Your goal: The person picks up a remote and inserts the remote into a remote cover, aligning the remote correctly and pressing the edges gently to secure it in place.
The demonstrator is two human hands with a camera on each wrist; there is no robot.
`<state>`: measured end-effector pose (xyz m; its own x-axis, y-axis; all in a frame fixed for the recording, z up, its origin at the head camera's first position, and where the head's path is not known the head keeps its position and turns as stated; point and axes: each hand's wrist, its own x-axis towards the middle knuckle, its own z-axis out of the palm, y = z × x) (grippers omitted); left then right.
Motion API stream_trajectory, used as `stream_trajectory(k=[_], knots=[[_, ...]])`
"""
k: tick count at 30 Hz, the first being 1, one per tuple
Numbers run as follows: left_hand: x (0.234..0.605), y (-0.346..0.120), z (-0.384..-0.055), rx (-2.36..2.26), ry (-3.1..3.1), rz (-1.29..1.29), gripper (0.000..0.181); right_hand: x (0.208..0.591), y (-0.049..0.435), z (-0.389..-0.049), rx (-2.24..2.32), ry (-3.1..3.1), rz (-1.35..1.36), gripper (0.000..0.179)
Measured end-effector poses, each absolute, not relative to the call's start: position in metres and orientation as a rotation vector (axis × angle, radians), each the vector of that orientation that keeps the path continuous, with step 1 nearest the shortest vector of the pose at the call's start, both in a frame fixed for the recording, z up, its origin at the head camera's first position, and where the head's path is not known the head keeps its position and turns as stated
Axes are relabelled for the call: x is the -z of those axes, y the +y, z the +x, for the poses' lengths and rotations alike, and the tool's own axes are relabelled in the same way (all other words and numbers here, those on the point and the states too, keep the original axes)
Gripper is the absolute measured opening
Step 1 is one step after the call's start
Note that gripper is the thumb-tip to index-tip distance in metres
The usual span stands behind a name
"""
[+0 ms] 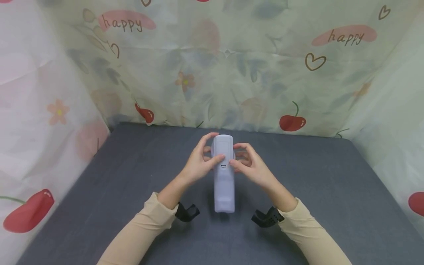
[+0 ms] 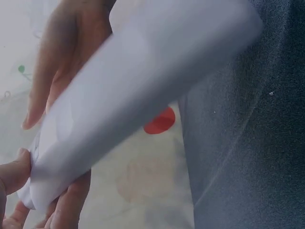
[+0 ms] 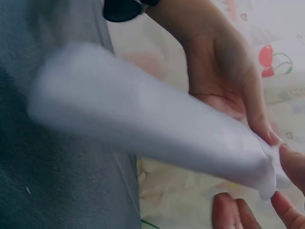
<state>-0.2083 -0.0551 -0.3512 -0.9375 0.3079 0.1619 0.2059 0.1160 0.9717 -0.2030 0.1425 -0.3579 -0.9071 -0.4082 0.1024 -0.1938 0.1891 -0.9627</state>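
A long, pale white handheld device point(image 1: 224, 189) stands lengthwise between both hands in the head view, its rounded upper end away from the person. On its face are an outlined panel point(image 1: 223, 145) and, just below, a small dark slot point(image 1: 223, 166). My left hand point(image 1: 200, 162) grips the upper part from the left, thumb on the face near the slot. From the right, my right hand point(image 1: 254, 165) holds it with the thumb at the edge and fingers curled behind. The left wrist view has the device's smooth side point(image 2: 119, 90) running diagonally; its far side is hidden.
A dark grey cloth-covered table point(image 1: 139, 206) lies beneath. Printed curtains point(image 1: 228, 73) with cherries and flowers close off the back and both sides. Black straps point(image 1: 268, 217) sit at both wrists, by beige sleeves point(image 1: 311, 228).
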Motion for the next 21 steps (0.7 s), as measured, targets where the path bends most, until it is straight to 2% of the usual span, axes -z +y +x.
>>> stream_trajectory(k=[21], knots=[[0.350,-0.060,-0.208,-1.956,2.115,0.664,0.063,0.361,0.159,-0.213,1.959,2.010,-0.458,0.026]])
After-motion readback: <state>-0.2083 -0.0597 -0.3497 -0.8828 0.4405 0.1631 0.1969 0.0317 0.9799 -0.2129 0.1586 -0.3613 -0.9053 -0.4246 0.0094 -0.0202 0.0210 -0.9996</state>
